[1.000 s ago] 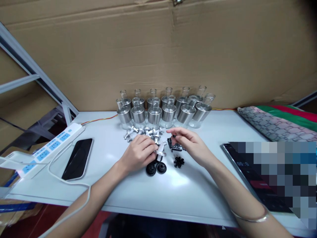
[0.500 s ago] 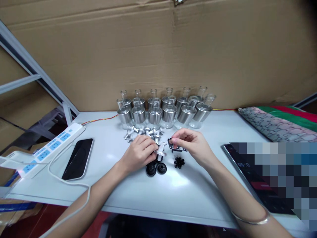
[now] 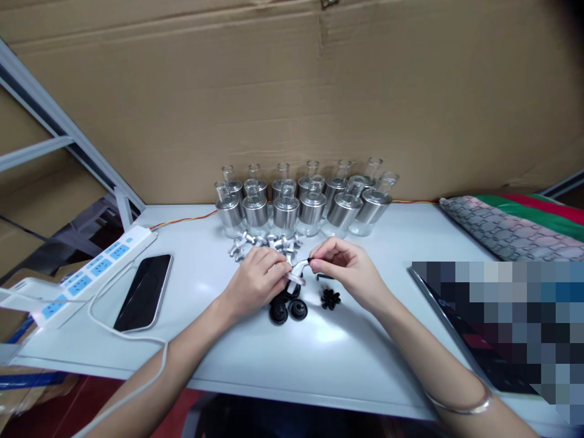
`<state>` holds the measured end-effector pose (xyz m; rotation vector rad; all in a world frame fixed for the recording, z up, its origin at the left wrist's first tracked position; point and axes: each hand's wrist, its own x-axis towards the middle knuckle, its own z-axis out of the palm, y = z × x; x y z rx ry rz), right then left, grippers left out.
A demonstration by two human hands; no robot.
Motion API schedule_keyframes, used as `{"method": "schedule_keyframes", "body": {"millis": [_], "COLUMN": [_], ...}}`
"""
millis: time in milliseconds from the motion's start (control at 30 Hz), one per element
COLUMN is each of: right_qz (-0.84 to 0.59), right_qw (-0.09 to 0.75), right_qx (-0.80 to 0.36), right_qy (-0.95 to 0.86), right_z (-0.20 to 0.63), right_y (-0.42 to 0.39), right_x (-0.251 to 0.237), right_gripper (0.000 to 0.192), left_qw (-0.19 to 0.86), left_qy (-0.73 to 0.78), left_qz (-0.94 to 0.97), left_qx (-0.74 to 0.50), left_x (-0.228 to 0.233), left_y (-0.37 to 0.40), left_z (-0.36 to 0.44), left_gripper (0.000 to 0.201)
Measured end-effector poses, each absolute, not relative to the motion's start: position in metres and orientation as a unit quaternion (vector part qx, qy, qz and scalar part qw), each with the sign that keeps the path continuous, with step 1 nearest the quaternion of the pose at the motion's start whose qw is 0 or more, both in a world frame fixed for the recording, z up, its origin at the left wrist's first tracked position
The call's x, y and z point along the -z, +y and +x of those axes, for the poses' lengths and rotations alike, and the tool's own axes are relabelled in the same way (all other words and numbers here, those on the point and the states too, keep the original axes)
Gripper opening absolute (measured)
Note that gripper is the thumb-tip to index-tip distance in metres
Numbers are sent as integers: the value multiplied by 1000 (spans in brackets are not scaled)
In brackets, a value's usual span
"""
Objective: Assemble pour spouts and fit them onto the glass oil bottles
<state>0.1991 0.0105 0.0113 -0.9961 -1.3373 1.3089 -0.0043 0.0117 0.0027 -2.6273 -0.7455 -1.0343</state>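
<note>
My left hand (image 3: 260,277) is closed around a silver pour spout (image 3: 297,275), its curved tip pointing right. Between thumb and fingertips, my right hand (image 3: 344,263) pinches a small black cap (image 3: 309,260), which meets the spout's tip. Black ribbed stoppers (image 3: 298,309) lie just under the spout. To their right sits a cluster of small black pieces (image 3: 330,298). Behind my left hand is a pile of more silver spouts (image 3: 246,239). Thin black parts (image 3: 323,277) are partly hidden by my right hand.
Glass bottles with metal sleeves (image 3: 286,213) stand in two rows at the back, before a cardboard wall (image 3: 292,91). A phone (image 3: 145,292) and a power strip (image 3: 91,274) lie left. Right are a partly blurred dark device (image 3: 449,316) and patterned fabric (image 3: 497,234). A white cable (image 3: 132,333) crosses my left forearm.
My right hand has moved slightly left, bringing the black cap to the spout's tip. The spout has tilted to the right in my left hand, which stays in about the same place.
</note>
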Motion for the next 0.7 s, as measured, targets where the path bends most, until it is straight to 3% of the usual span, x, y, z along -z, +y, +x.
{"method": "schedule_keyframes", "body": {"millis": [600, 700], "right_qz": [-400, -382], "right_qw": [478, 475], "right_qx": [-533, -575], "right_qy": [-572, -546], "right_z": [199, 200], "right_y": [10, 10], "right_x": [-12, -13], "right_gripper": [31, 30], "left_qw": [133, 136], "left_qy": [-269, -276], "left_qz": [-886, -881], "left_qx": [355, 360], "left_x": [-4, -4], "left_y": [12, 11], "left_z": [-4, -4], "left_gripper": [15, 15]}}
